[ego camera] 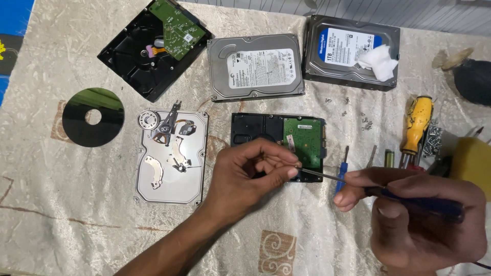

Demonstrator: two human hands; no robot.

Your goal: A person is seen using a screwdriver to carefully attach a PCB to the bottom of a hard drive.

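Note:
My right hand (424, 214) grips a dark blue-handled screwdriver (424, 203), its thin shaft pointing left. My left hand (250, 171) pinches the tip of that shaft with thumb and forefinger; whether a tiny screw sits there I cannot tell. Both hands hover just in front of a black hard drive (253, 128) lying face down, its green circuit board (307, 140) uppermost. My left hand hides the drive's near edge.
An opened silver drive housing (171, 176) lies left, a shiny platter disc (93, 117) beyond it. At the back lie a black drive with green board (153, 46), a silver drive (255, 66) and another with white tissue (350, 51). Yellow screwdriver (417, 125), small blue screwdriver (341, 174), loose screws (364, 122) right.

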